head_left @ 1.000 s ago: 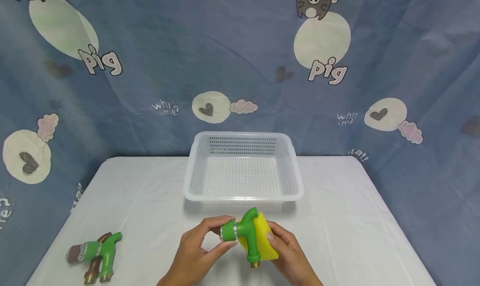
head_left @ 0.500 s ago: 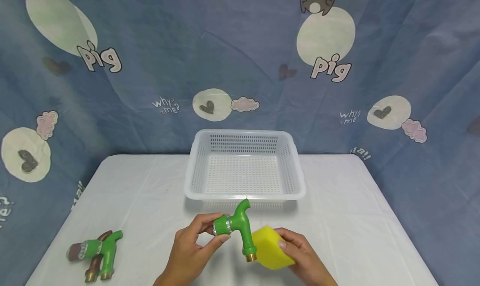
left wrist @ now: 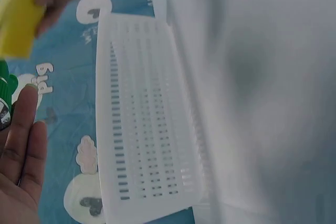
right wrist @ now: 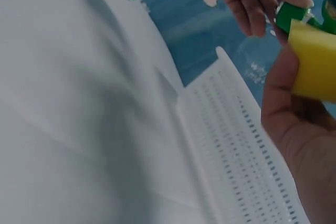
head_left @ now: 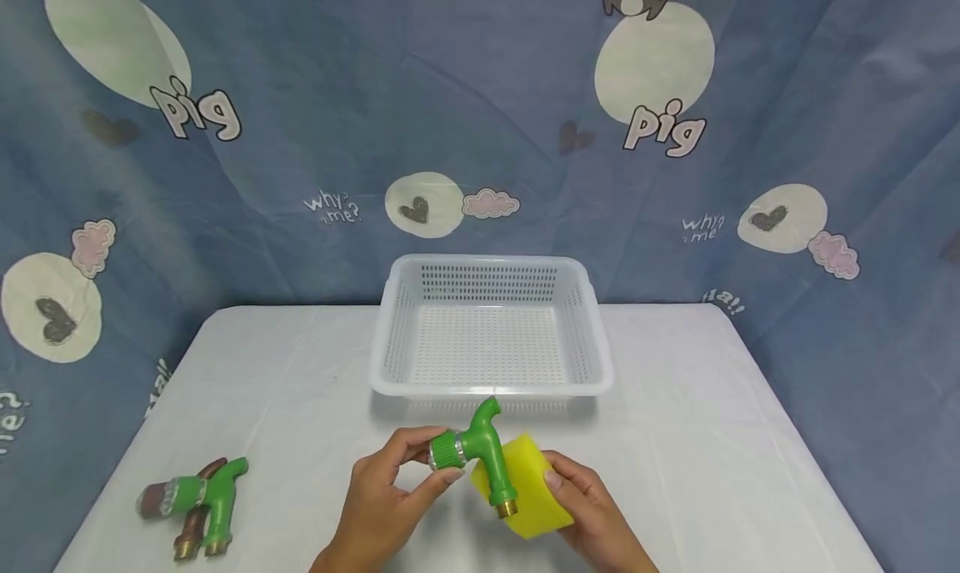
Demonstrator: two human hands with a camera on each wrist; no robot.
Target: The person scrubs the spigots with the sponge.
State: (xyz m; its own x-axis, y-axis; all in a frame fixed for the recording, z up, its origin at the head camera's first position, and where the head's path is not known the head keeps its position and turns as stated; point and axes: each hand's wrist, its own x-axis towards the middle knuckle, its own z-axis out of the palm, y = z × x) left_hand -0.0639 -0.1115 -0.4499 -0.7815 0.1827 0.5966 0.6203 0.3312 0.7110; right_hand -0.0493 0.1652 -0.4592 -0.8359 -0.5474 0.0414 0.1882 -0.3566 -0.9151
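My left hand (head_left: 381, 491) pinches a green faucet (head_left: 487, 456) by its ribbed collar between thumb and fingers. The faucet's curved end points up and its brass-coloured threaded end points down to the right. A yellow sponge (head_left: 538, 494) is held by my right hand (head_left: 596, 506), thumb on the near face. In the head view the sponge lies right behind the faucet's stem; whether the two touch I cannot tell. The right wrist view shows the sponge (right wrist: 317, 64) up close, covering part of the faucet.
Behind the hands stands a white perforated plastic basket (head_left: 491, 389) on the white-covered table (head_left: 300, 373). To the left lie a green faucet (head_left: 219, 506) and a brown faucet (head_left: 193, 527), overlapping. A blue printed curtain (head_left: 480, 98) hangs at the back.
The sponge moved right, away from the faucet, then came back left behind its stem. The faucet shifted slightly left and tilted. My left hand keeps its pinch on the collar.
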